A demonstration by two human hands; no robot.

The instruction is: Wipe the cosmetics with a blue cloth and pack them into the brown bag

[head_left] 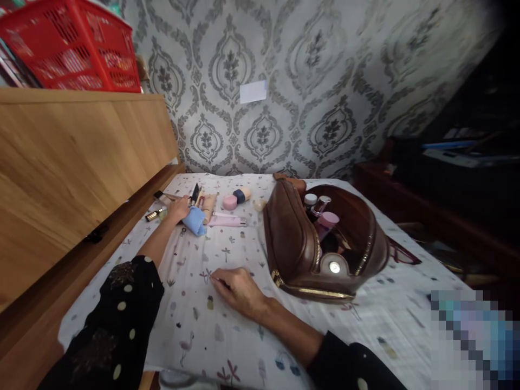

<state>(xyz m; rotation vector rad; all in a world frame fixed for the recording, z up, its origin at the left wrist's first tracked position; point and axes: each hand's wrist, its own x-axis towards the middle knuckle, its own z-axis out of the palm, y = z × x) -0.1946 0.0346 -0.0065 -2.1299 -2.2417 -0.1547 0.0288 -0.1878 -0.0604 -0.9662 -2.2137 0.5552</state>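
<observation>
My left hand (179,209) is at the left side of a group of cosmetics, its fingers curled down beside a crumpled blue cloth (195,221). What is under those fingers is hidden. Around it lie a gold-capped tube (154,215), a beige pouch-like item (209,203) and a pale pink tube (226,220). My right hand (239,290) rests on the printed sheet, fingers loosely closed with nothing visible in them. To its right stands a brown leather bag (286,230), unzipped, with bottles and a pink-capped tube (327,219) inside.
Behind the cosmetics are a round pink jar (229,202) and a navy-and-cream container (242,195). A wooden cabinet (89,146) borders the left side, with a red basket (73,49) on top. Glasses (404,254) lie right of the bag. A patterned wall closes the back.
</observation>
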